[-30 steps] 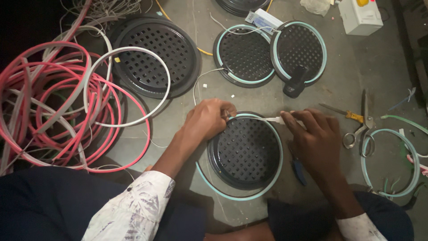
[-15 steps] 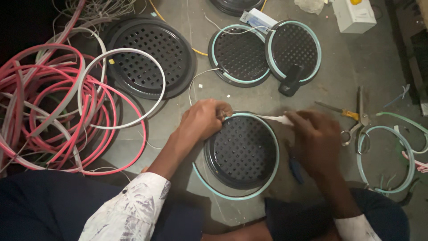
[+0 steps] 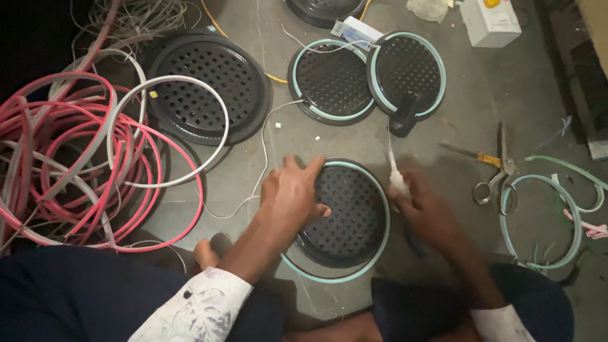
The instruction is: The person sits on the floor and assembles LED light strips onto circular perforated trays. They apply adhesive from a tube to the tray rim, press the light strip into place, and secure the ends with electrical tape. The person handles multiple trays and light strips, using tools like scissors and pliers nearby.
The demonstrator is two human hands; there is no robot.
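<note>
Left hand (image 3: 292,197): your open palm presses the round black perforated disc with pale teal rim strip (image 3: 342,218).
Right hand (image 3: 425,206): grasps a white tube (image 3: 396,177).
Risk: rim strip may lift if pressure slips.

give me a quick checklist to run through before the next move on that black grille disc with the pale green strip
1. Left hand steadying the black grille disc: ok, palm lies on its left rim.
2. Right hand gripping the white strip end: ok, though blurred.
3. Pale green strip seated all round the rim: cannot tell, hands hide part of it.
4. Scissors within reach: ok, on the floor right of the disc.
5. Thin white wire clear of the disc: cannot tell, it runs under the left hand.
</note>
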